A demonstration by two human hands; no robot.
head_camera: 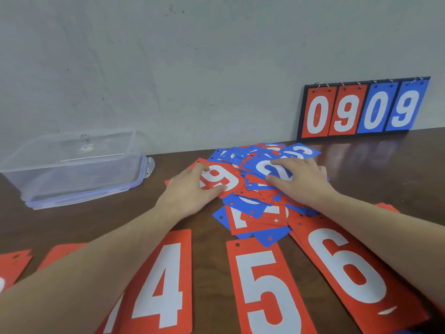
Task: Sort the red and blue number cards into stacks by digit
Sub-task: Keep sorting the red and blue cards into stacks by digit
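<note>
A loose pile of red and blue number cards (255,201) lies in the middle of the brown table. My left hand (190,189) pinches a red 9 card (222,179) at the pile's left side, thumb and fingers on its edges. My right hand (301,179) rests on a blue card (269,169) atop the pile, fingers spread over its white digit. Along the near edge lie sorted red cards: a 4 (163,285), a 5 (265,290) and a 6 (349,268). More red cards (14,263) show at the far left, partly hidden by my left arm.
A clear plastic box (72,169) with a blue-edged lid stands at the back left. A scoreboard (361,109) reading 0909 leans on the grey wall at the back right. Bare table (397,169) lies to the right of the pile.
</note>
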